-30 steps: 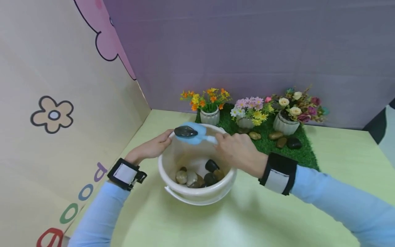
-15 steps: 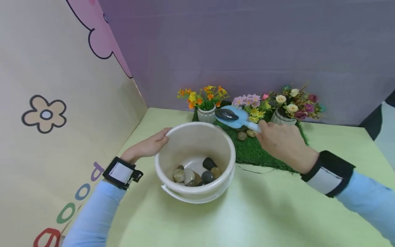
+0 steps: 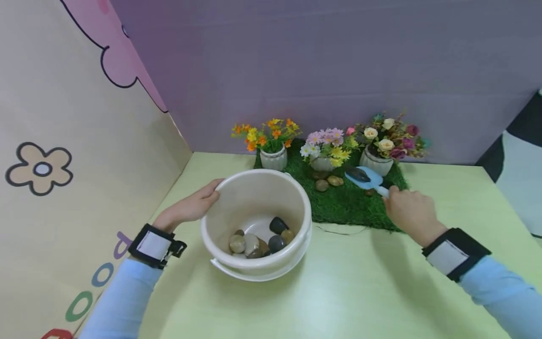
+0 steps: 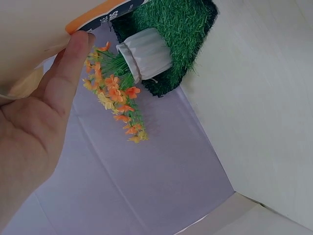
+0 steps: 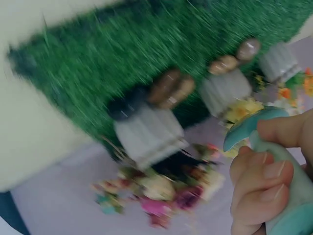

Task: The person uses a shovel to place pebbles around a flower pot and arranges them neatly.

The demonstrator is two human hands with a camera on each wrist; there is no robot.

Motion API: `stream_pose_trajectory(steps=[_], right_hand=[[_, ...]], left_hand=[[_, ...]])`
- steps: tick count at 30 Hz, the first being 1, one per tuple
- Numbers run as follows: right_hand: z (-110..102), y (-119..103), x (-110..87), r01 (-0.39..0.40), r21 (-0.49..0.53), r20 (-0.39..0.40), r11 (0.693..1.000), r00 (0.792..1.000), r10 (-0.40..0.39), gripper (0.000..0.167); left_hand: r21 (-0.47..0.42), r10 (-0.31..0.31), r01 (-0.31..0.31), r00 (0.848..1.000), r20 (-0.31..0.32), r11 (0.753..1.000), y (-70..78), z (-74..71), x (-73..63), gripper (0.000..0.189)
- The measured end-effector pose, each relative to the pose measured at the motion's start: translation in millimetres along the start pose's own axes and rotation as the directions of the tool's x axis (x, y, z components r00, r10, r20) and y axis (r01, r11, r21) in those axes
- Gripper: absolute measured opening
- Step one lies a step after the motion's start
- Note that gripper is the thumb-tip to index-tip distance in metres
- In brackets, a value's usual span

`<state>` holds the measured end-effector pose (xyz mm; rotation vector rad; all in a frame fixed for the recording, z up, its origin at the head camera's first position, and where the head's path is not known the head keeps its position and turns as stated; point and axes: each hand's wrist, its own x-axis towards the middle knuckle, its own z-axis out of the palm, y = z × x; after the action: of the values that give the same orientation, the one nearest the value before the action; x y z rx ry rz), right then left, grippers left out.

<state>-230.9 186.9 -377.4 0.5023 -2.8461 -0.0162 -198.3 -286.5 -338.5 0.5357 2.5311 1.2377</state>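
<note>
My left hand (image 3: 192, 202) holds the left rim of a cream-white bucket (image 3: 250, 202), thumb at the rim and fingers along the outside. Several smooth stones (image 3: 251, 243), grey, brown and black, lie on the bucket's floor. To the right, my right hand (image 3: 410, 209) grips the handle of a light-blue toy shovel (image 3: 373, 177). One dark oval stone (image 3: 357, 174) rests on its blade, above the turf mat. In the right wrist view the fingers curl round the handle (image 5: 293, 183); the stone on the blade is hidden there.
Behind the bucket lies a green turf mat (image 3: 343, 207). On it stand pots of orange flowers (image 3: 273, 159), pink and yellow daisies (image 3: 322, 164) and roses (image 3: 377, 162). Brown stones (image 3: 322, 185) lie before the pots. Walls border the table at the back and left.
The right hand has carried the shovel and its stone from over the bucket to the right, over the mat near the rose pot. The left hand still holds the bucket rim.
</note>
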Motion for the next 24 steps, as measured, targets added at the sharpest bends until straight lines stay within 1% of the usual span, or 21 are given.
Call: stream_pose_trajectory(steps=[3, 7, 11, 15, 18, 21, 24], right_hand=[[16.2, -1.9, -0.6, -0.050, 0.026, 0.048, 0.998, 0.998, 0.049, 0.030], [33.8, -9.9, -2.3, -0.054, 0.059, 0.055, 0.997, 0.997, 0.050, 0.029], [43.9, -19.3, 0.9, -0.075, 0.097, 0.072, 0.992, 0.995, 0.068, 0.028], [48.5, -24.6, 10.7, -0.108, 0.107, 0.108, 0.988, 0.989, 0.096, 0.027], [48.9, -27.7, 20.0, -0.116, 0.108, 0.131, 0.987, 0.986, 0.102, 0.027], [45.6, -31.0, 29.9, -0.104, 0.103, 0.154, 0.989, 0.984, 0.087, 0.027], [37.3, -33.6, 41.0, -0.079, 0.093, 0.187, 0.993, 0.980, 0.061, 0.030]], left_hand=[[-0.004, -0.006, 0.005, 1.000, -0.009, 1.000, -2.0, -0.7, -2.7, 0.044], [-0.004, -0.012, 0.012, 1.000, -0.019, 1.000, -4.8, -1.4, -5.2, 0.044], [-0.006, -0.004, 0.004, 1.000, -0.026, 1.000, -6.2, -2.0, -6.8, 0.044], [-0.014, 0.003, -0.003, 0.999, -0.033, 1.000, -5.5, -2.6, -7.0, 0.044], [-0.023, 0.000, -0.001, 0.999, -0.038, 1.000, -5.2, -3.3, -6.4, 0.044], [-0.028, -0.002, 0.001, 0.999, -0.038, 1.000, -5.6, -4.5, -5.8, 0.044], [-0.031, 0.001, -0.002, 0.999, -0.038, 1.000, -5.9, -5.8, -5.3, 0.045]])
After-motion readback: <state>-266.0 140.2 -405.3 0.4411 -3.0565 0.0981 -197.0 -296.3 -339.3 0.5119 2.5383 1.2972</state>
